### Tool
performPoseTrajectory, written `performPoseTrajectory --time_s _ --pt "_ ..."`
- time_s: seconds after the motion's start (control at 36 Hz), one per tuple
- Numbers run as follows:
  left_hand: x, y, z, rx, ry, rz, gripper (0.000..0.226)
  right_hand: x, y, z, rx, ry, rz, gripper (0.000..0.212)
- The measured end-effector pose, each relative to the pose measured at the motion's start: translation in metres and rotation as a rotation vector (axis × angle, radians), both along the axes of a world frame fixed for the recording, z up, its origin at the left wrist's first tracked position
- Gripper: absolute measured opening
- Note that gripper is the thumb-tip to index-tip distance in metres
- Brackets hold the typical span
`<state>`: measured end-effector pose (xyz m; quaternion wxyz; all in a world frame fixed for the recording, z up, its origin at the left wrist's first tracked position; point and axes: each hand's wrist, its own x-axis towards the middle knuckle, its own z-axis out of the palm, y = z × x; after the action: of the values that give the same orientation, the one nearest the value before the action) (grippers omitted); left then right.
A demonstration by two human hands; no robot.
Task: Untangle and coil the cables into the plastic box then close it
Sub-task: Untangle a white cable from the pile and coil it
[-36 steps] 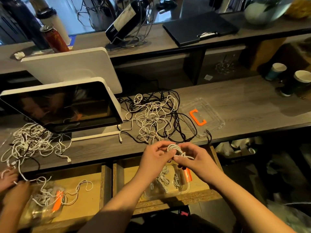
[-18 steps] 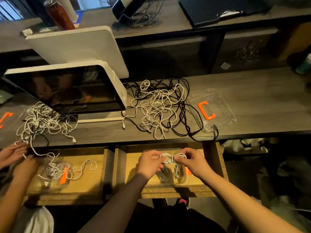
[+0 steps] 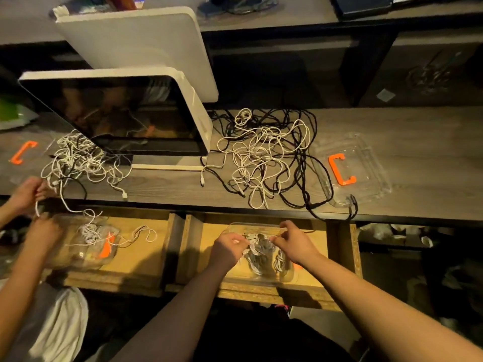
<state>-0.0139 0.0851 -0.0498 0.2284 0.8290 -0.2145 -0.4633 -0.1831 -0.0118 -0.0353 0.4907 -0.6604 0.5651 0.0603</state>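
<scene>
Coiled white cable [image 3: 257, 248] going into the clear plastic box [image 3: 261, 276].
Left hand [image 3: 226, 249] and right hand [image 3: 294, 242] both pinch it; next, probably let go and fetch from the worktop tangle [image 3: 264, 155].

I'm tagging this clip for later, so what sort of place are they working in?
Probably a shop or café service counter: a two-sided white point-of-sale screen stands on the long wooden counter, with open wooden drawers beneath.

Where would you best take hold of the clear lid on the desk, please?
Probably by the orange handle on the clear lid, reaching from above: the lid lies flat with the handle standing up. A black cable crosses its near-left edge, so lift clear of it.
</scene>
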Motion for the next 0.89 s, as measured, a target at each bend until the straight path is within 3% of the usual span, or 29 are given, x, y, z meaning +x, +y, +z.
performPoseTrajectory --time_s 0.06,0.25,0.42,0.56,0.75,0.89 --pt "0.005 -0.01 0.005 0.001 0.024 0.006 0.005 0.005 -0.006 0.003 -0.028 0.003 0.035 0.052" --pt "0.023 -0.062 0.013 -0.117 0.076 -0.103 0.012 0.036 -0.039 0.011 -0.224 -0.088 0.039 0.02" --pt "0.023 -0.109 0.02 -0.167 -0.109 -0.246 0.034 0.055 -0.07 0.01 -0.403 -0.095 0.119 0.014" --pt "0.021 -0.135 0.016 -0.098 -0.25 -0.396 0.043 0.061 -0.089 0.004 -0.496 0.065 0.323 0.026" --pt "0.022 -0.142 -0.001 -0.119 -0.248 -0.396 0.03 0.059 -0.106 0.005 -0.623 0.545 0.725 0.045" --pt "0.019 -0.141 0.004 -0.14 -0.211 -0.408 0.031 0.051 -0.118 0.007 -0.609 0.593 0.813 0.048"
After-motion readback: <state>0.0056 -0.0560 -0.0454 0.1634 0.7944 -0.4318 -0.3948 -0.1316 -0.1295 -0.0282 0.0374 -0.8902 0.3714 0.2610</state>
